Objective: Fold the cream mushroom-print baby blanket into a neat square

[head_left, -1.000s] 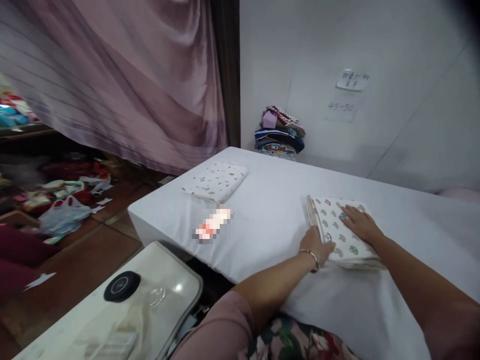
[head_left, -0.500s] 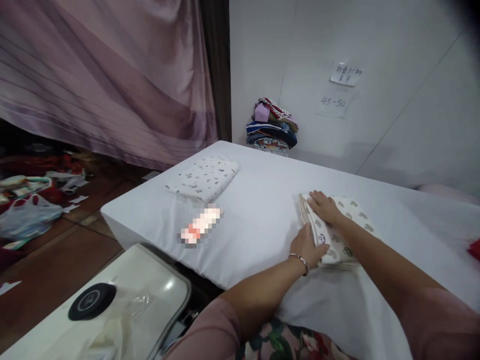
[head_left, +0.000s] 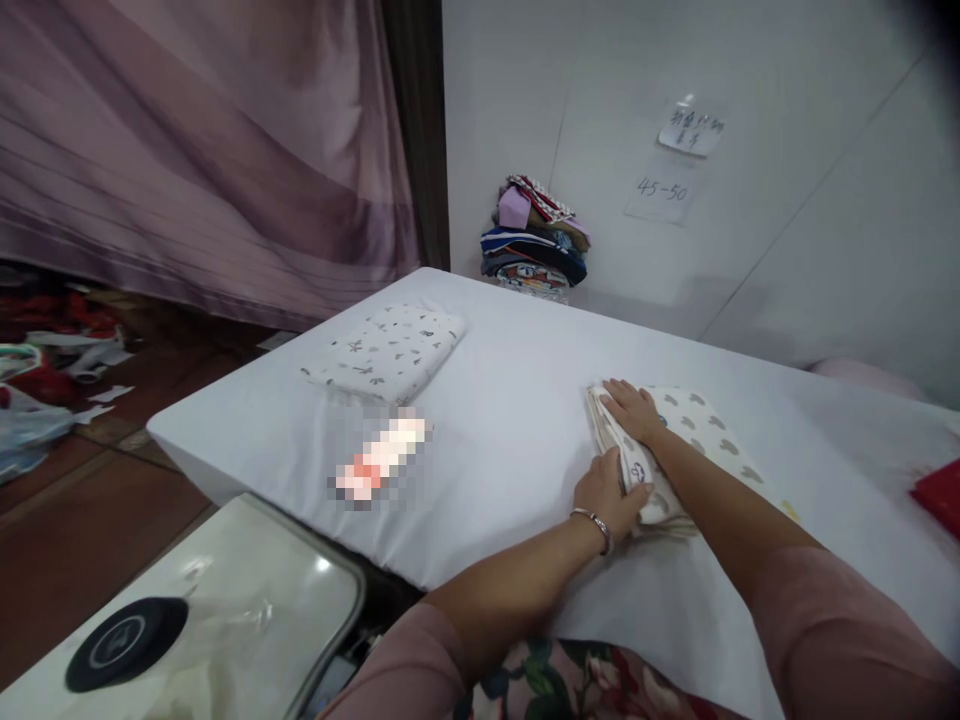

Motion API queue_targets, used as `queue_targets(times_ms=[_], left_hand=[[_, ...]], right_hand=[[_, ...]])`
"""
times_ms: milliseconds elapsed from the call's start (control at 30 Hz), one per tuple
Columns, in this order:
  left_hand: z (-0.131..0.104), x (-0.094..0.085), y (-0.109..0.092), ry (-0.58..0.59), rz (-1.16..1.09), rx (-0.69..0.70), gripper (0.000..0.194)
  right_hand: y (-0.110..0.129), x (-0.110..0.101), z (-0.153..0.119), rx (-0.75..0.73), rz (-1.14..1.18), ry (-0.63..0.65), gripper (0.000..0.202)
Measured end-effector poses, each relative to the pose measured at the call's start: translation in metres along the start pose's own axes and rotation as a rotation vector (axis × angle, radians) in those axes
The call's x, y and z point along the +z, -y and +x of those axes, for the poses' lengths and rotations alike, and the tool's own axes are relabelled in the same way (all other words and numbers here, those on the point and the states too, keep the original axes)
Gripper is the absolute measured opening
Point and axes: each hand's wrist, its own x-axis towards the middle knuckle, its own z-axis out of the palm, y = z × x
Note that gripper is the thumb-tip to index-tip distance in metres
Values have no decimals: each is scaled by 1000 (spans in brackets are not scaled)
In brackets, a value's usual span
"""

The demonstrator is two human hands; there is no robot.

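Observation:
A folded cream cloth (head_left: 694, 425) with grey-brown mushroom-like prints lies on the right half of the white-covered table. My left hand (head_left: 609, 492), a silver bangle at its wrist, grips the near left edge of this cloth, thumb on top and fingers along the side. Farther from me, my right hand (head_left: 631, 410) rests flat on the cloth's far left corner, fingers stretched out. My right forearm hides part of the cloth. Over to the left lies a second folded cloth (head_left: 394, 350), white with small dark leaf-like prints, touched by neither hand.
A blurred-out pinkish item (head_left: 382, 458) lies near the front edge of the table (head_left: 510, 420). At front left stands a white case-like surface with a black round object (head_left: 127, 645). Stacked clothes (head_left: 534, 235) stand behind the table; something red (head_left: 941, 495) is at right.
The view has shifted slightly, so the table appears farther left. Both hands stay at the cloth's left edge. More of its right side shows beyond my right forearm.

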Motion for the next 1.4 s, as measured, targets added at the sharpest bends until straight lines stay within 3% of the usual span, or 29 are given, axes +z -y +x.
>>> queue_targets(times_ms=[133,267,433,633,733,833,1000,1200,1300,1400], left_hand=[[-3,-3,4,-15,-44,66,63],[-5,-4,6,-29,-63,100,61],[-5,-4,4,-29,-35,119,54],[-6,-7,6,-31,-128,164,47],[-6,-6,8,-47,-196,191,42],[-5,-5,9,-60,-227,182,40],[-5,-7,6,-71,-179,102,29],[-5,-12,2,-27,-44,68,13],[-4,-13,3,-13,-43,65,12],[-2,-12,6,-13,-56,55,12]], right_hand=[[11,-12,-10,82,139,31,57],[26,-19,-38,136,293,17,63],[35,-25,-71,100,243,42,66],[28,-45,-74,221,391,21,50],[25,-47,-74,309,582,9,46],[25,-46,-76,303,664,-7,45],[31,-46,-78,213,386,41,44],[45,-34,-77,111,-37,6,54],[41,-34,-74,119,3,-10,40],[26,-40,-74,163,191,-23,30]])
